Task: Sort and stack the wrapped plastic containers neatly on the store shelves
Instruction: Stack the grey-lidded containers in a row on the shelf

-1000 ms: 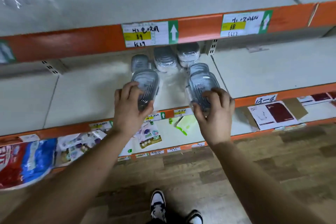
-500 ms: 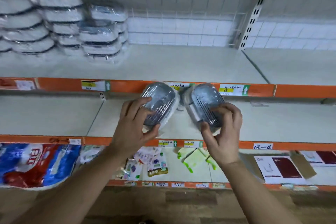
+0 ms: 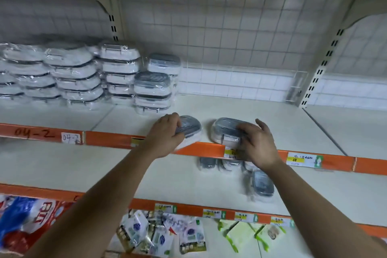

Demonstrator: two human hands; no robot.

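Your left hand (image 3: 165, 137) is clamped on the left container (image 3: 191, 129), fingers curled over its dark ribbed lid. Your right hand (image 3: 258, 144) has its fingers hooked across the lid of the right container (image 3: 225, 130), one finger lifted clear at the far side. Hands apart, one wrapped box each, and a gap of bare shelf between the two boxes.

Both boxes are at the very front of the upper shelf (image 3: 251, 109). The left one tilts, its near end hanging over the orange front rail (image 3: 109, 140). The right one sits flatter, just behind the rail.

Look left along that same shelf: the stacked containers (image 3: 117, 77) stand in rows, white bodies in shiny wrap, and the nearest stack (image 3: 154, 92) is just behind your left hand, not touching it.

Below your right wrist, on the lower shelf (image 3: 83, 169), a loose container (image 3: 262, 184) lies near the front, with a few more (image 3: 207, 162) tucked under the rail above; they are blurred. A price tag (image 3: 304, 160) is stuck to the rail right of your right hand. Down on the bottom level, small packets (image 3: 159, 234) lie in a jumble, with a red and blue bag (image 3: 18, 222) at far left.
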